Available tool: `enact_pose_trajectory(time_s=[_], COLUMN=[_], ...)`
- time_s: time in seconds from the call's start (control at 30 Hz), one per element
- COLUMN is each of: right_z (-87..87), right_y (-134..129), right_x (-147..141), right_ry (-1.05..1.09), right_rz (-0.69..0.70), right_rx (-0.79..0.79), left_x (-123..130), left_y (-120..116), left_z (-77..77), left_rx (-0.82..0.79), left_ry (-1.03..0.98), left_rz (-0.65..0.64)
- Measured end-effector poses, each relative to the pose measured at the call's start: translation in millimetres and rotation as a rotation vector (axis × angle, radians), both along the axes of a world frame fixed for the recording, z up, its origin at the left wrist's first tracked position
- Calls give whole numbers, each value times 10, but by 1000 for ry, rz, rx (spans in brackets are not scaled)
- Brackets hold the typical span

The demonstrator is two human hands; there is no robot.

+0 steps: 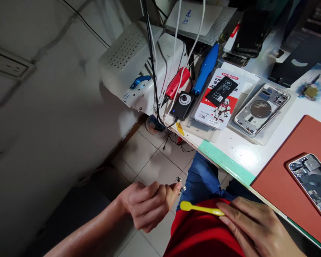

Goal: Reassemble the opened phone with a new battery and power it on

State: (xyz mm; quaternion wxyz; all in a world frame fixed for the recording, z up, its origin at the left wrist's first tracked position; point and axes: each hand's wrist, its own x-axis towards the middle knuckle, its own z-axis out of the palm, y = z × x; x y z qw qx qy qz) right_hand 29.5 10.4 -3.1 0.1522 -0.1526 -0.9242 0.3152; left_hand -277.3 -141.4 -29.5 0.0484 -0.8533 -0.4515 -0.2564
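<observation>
My left hand (pixel 152 203) is closed in a pinch on a small metallic part (pixel 181 187), held over the floor off the table's front edge. A yellow plastic spudger (pixel 202 209) is gripped between the thumb and fingers of my right hand (pixel 256 223). Its flat, rounded tip points left, toward my left hand, without touching it. Both hands are in front of my body, below the tabletop in the view. The exact shape of the metallic part is too small to tell.
On the table (pixel 235 153) are an opened phone (pixel 311 182) on a reddish-brown mat (pixel 291 142), a phone housing (pixel 262 109), a black battery (pixel 222 91) on its package, a blue tool (pixel 207 66), a black controller (pixel 182 104) and a white machine (pixel 139 64). Cables hang at the table's left corner.
</observation>
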Motion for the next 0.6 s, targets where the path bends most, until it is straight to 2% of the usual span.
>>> enact_pose_trajectory(time_s=[0.1,0.23,0.37,0.43,0.5,0.6], right_z=[-21,-14,52,73,92,172], right_y=[-18,-20,19,30,12,-92], right_x=[-5,-32,30,161,356,672], right_ry=[-3,-32,-58,-74,-93,-150], right_rz=[-68,-33,10,11,-83,-297], right_rx=[-47,-95,-115,-136,-140,-162], left_x=[-7,17,57,84,136,291], left_y=[17,35,66,94,125,182], left_z=[31,52,76,90,85,23], left_rx=[5,-11,161,180,76,-181], left_ry=[52,18,120,144,12,-501], left_rz=[-31,28,49,114,298,815])
